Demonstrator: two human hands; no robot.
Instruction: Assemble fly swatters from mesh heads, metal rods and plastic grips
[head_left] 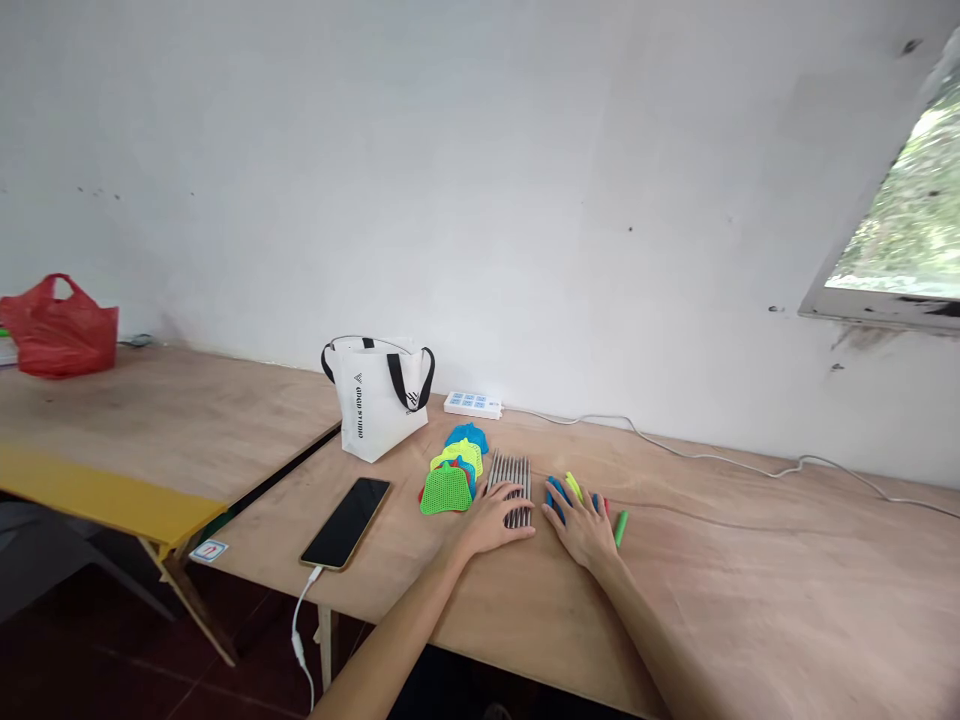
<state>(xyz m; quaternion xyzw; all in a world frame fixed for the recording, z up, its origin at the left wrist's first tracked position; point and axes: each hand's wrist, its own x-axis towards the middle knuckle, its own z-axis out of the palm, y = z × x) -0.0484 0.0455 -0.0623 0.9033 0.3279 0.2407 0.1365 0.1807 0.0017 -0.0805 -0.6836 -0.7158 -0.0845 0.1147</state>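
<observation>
My left hand (493,520) lies over a row of slim metal rods (511,467) set side by side, its fingers stretched across them. Several mesh fly swatter heads overlap to the left of it: a green head (446,491) in front, a yellow one (470,453) and a blue one (466,434) behind, with a bit of red showing. With fingers spread, my right hand (583,530) rests on short coloured handles. A blue handle (555,491) and a yellow handle (574,486) stick out past the fingers, and a green handle (621,527) lies just right of the hand.
A phone (346,523) on a white cable lies at the table's left. Behind it stands a white bag (379,400) with black handles. A power strip (472,404) sits by the wall, its cord (697,456) running right. Another table (165,400) at left bears a red plastic bag (64,330).
</observation>
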